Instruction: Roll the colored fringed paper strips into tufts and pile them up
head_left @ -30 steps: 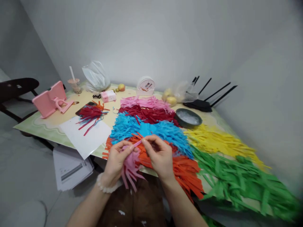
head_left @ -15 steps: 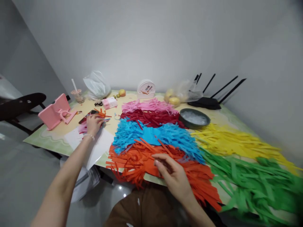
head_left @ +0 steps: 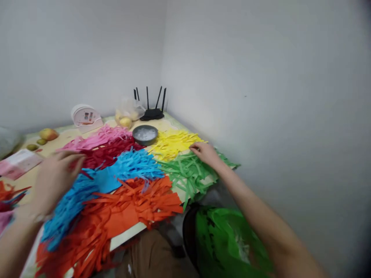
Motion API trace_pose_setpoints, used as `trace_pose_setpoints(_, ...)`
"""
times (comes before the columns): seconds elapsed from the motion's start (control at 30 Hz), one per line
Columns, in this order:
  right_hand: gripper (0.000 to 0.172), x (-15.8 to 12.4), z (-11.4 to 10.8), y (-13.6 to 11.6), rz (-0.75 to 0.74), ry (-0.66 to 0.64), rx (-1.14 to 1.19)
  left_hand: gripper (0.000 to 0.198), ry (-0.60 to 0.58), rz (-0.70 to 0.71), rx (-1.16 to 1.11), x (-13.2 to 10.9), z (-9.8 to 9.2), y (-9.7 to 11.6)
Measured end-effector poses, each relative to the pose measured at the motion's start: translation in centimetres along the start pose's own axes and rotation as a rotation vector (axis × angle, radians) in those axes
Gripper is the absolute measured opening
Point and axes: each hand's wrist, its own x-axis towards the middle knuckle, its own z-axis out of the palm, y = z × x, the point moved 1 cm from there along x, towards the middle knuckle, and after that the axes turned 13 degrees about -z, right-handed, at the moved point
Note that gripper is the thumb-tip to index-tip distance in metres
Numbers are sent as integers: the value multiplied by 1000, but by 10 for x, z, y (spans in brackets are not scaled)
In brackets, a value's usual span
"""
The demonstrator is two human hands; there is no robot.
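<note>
Heaps of cut paper strips cover the table: pink [head_left: 98, 138], dark red [head_left: 111, 148], blue [head_left: 116, 172], orange [head_left: 121, 204], yellow [head_left: 171, 143] and green [head_left: 189, 172]. My right hand [head_left: 204, 151] reaches to the far edge of the green strips where they meet the yellow ones, fingers curled down onto the paper. My left hand [head_left: 53, 179] hovers blurred over the blue and dark red strips, fingers spread, holding nothing that I can see.
A grey bowl [head_left: 145, 134] with white contents stands behind the yellow strips. A black router [head_left: 152, 112], a bag of fruit [head_left: 126, 114] and a white round container [head_left: 85, 116] line the wall. A bin full of green paper [head_left: 226, 243] sits below the table edge.
The view has swung right. My right hand left the orange strips and reached over to the green ones. My left hand came away from the small heap at the left toward the blue strips.
</note>
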Motion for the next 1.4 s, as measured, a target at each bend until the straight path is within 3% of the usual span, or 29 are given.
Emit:
trace_pose_setpoints(0.03,17,11,5,11,-18,-64,-17,15,-68,122,196,10,34,26)
trace_pose_setpoints(0.13,26,39,26,32,-82,-240,-68,25,-381,268,343,36,147,94)
trace_pose_setpoints(0.2,31,49,37,42,-116,-326,-113,25,-505,311,377,47,220,124)
trace_pose_setpoints(0.27,32,53,42,52,-137,-382,-170,22,-574,326,406,53,283,141)
trace_pose_setpoints(0.33,33,52,43,62,-147,-411,-237,24,-618,323,448,56,331,147)
trace_pose_setpoints(0.43,33,46,40,76,-143,-421,-341,32,-648,303,527,60,376,144)
trace_pose_setpoints(0.53,31,42,37,86,-147,-399,-424,35,-633,291,599,63,396,136)
trace_pose_setpoints(0.67,33,44,36,93,-243,-363,-452,36,-629,310,662,67,404,132)
trace_pose_setpoints(0.8,29,52,37,99,-312,-356,-439,35,-641,318,698,70,407,133)
trace_pose_setpoints(1.27,16,60,33,113,-312,-332,-305,34,-687,246,669,80,410,131)
trace_pose_setpoints(1.4,23,64,36,118,-283,-346,-281,34,-697,208,648,83,412,129)
